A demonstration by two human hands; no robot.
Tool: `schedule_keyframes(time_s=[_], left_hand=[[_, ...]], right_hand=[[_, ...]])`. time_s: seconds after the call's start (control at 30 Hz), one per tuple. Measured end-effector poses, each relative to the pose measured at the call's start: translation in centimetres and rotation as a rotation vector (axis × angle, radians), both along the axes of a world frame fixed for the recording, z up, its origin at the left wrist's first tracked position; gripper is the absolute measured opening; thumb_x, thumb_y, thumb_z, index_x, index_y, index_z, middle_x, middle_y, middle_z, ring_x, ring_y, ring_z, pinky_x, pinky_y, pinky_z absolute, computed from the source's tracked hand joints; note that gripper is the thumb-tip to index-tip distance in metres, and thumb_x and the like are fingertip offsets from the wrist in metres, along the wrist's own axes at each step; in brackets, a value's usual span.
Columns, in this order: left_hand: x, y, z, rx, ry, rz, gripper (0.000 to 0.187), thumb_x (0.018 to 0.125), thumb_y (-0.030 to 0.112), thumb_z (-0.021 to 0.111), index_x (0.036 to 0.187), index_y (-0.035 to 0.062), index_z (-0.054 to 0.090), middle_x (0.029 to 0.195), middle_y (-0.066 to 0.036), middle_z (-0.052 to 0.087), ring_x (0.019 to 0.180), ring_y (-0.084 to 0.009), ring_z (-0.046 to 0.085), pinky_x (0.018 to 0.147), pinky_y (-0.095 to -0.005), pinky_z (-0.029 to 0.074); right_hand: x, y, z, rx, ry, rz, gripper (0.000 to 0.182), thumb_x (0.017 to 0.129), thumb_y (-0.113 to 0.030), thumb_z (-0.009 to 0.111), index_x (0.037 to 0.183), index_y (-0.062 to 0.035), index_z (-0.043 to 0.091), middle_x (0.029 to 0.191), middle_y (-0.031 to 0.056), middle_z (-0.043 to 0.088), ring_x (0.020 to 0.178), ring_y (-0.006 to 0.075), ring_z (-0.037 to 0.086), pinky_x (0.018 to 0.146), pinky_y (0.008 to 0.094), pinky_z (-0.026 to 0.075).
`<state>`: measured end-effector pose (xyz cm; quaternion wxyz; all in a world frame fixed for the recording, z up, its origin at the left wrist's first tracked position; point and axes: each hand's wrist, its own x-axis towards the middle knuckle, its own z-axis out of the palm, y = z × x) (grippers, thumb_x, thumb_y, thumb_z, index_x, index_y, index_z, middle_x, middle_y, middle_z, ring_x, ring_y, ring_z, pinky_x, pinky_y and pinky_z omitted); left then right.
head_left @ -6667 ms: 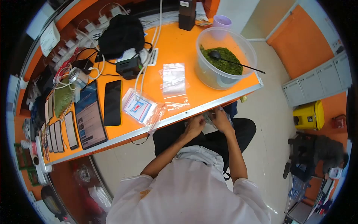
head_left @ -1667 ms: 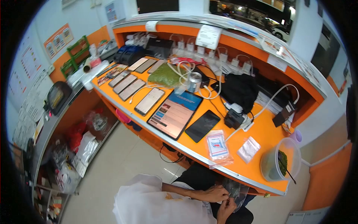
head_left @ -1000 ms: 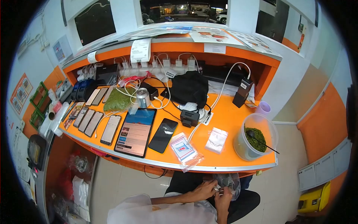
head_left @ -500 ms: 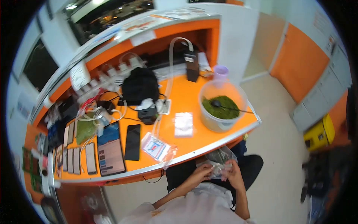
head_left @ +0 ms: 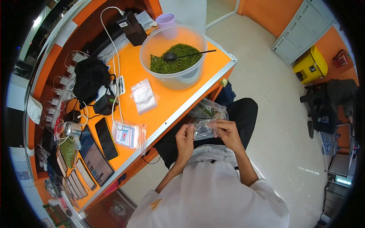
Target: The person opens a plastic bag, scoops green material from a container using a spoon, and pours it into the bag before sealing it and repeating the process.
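Both hands are over the lap with a small clear zip bag [head_left: 204, 130] stretched between them. My left hand [head_left: 185, 140] pinches its left edge, and my right hand [head_left: 228, 133] grips its right edge. Just beyond, on the lap, lies a larger clear plastic bag [head_left: 208, 109] with some green material inside. On the orange table, a translucent tub [head_left: 178, 79] holds chopped green leaves [head_left: 178, 62] and a black spoon [head_left: 170, 56] whose handle points right. A stack of small clear bags [head_left: 144, 96] lies left of the tub.
A printed plastic packet [head_left: 128, 135], a black phone [head_left: 106, 138], a tablet [head_left: 95, 155] and several more phones lie along the table. Behind are a black cloth bag [head_left: 91, 79], cables and a purple cup [head_left: 165, 20]. A yellow bin [head_left: 311, 65] stands by grey lockers.
The view has tilted down and turned, so the table appears further left and the lap higher. My hands have spread slightly apart, with the small bag now flat between them.
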<state>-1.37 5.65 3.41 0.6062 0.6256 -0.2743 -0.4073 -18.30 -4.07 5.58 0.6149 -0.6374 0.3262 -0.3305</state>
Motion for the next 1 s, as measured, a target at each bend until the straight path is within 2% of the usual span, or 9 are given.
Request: schedule_keyframes(time_s=[0.03,0.13,0.33,0.43,0.5,0.57,0.63,0.73,1.0], left_hand=[[0.0,0.0,0.0,0.002,-0.002,-0.002,0.029,0.11,0.027,0.06,0.09,0.0052,0.064,0.069,0.007,0.051,0.058,-0.0022,0.041,0.052,-0.0214,0.029],[0.5,-0.2,0.5,-0.064,0.01,-0.009,0.025,0.109,0.023,0.061,0.093,0.0048,0.065,0.07,0.007,0.051,0.058,-0.0017,0.041,0.051,-0.021,0.028],[1.8,0.4,1.6,0.028,-0.254,-0.004,0.018,0.103,0.014,0.069,0.107,-0.0036,0.066,0.075,-0.003,0.064,0.066,-0.0071,0.055,0.06,-0.0234,0.043],[1.5,1.4,5.2,0.153,-0.6,-0.134,0.031,0.095,0.013,0.077,0.12,-0.0028,0.065,0.091,-0.01,0.07,0.081,-0.0178,0.067,0.071,-0.0299,0.052],[1.1,1.0,8.0,-0.183,-0.914,-0.283,0.054,0.084,0.016,0.086,0.13,-0.0008,0.063,0.119,-0.018,0.068,0.112,-0.0313,0.066,0.096,-0.0405,0.053],[1.0,-0.4,10.1,-0.146,-0.896,-0.402,0.062,0.08,0.018,0.088,0.133,0.0003,0.062,0.127,-0.018,0.065,0.121,-0.0337,0.061,0.103,-0.0433,0.048],[1.3,-1.1,10.6,-0.118,-0.881,-0.504,0.069,0.076,0.021,0.09,0.136,0.0013,0.061,0.135,-0.018,0.062,0.13,-0.0361,0.055,0.111,-0.046,0.044],[2.1,-1.8,10.6,-0.137,-0.846,-0.656,0.073,0.075,0.024,0.09,0.138,0.0026,0.059,0.138,-0.014,0.06,0.128,-0.0348,0.057,0.109,-0.0439,0.045],[3.2,-1.1,12.1,-0.114,-0.676,-0.568,0.065,0.076,0.016,0.089,0.133,0.0012,0.06,0.126,-0.014,0.062,0.12,-0.0308,0.06,0.104,-0.0396,0.048]], right_hand=[[0.1,-0.1,0.3,-0.008,0.0,-0.014,0.026,0.089,0.002,0.076,0.114,0.0032,0.077,0.092,0.0098,0.073,0.065,0.0089,0.06,0.058,0.0261,0.049],[-0.4,-0.5,1.3,-0.056,0.156,0.05,0.039,0.08,-0.004,0.087,0.118,0.0004,0.077,0.092,0.0105,0.073,0.064,0.0101,0.059,0.058,0.0269,0.049],[-0.9,-1.8,3.0,-0.21,0.161,0.018,0.044,0.074,-0.006,0.091,0.115,-0.0003,0.078,0.096,0.0107,0.073,0.066,0.0138,0.06,0.059,0.0298,0.05],[-1.7,-2.4,4.5,-0.27,0.215,0.049,0.042,0.073,-0.007,0.09,0.113,0.0009,0.077,0.095,0.0118,0.072,0.068,0.0181,0.063,0.061,0.0319,0.051],[-1.8,-2.3,5.0,-0.314,0.248,0.101,0.04,0.074,-0.005,0.09,0.111,0.0013,0.076,0.095,0.0122,0.072,0.068,0.0183,0.064,0.061,0.0312,0.051],[-1.5,-2.1,5.6,-0.368,0.276,0.164,0.038,0.074,-0.004,0.089,0.109,0.0017,0.076,0.095,0.0125,0.072,0.068,0.0185,0.065,0.062,0.0304,0.051],[-1.1,-2.2,6.7,-0.523,0.276,0.256,0.035,0.079,-0.011,0.085,0.109,0.0018,0.075,0.092,0.0169,0.069,0.078,0.0331,0.068,0.07,0.0399,0.054],[-0.9,-2.4,9.5,-0.44,0.36,0.299,0.032,0.08,-0.013,0.083,0.107,0.0015,0.074,0.091,0.0172,0.07,0.081,0.0356,0.068,0.073,0.0414,0.055],[0.5,-3.5,10.9,-0.543,0.28,0.426,0.021,0.084,-0.008,0.078,0.103,0.0004,0.075,0.092,0.0163,0.072,0.084,0.0353,0.07,0.073,0.0412,0.056]])
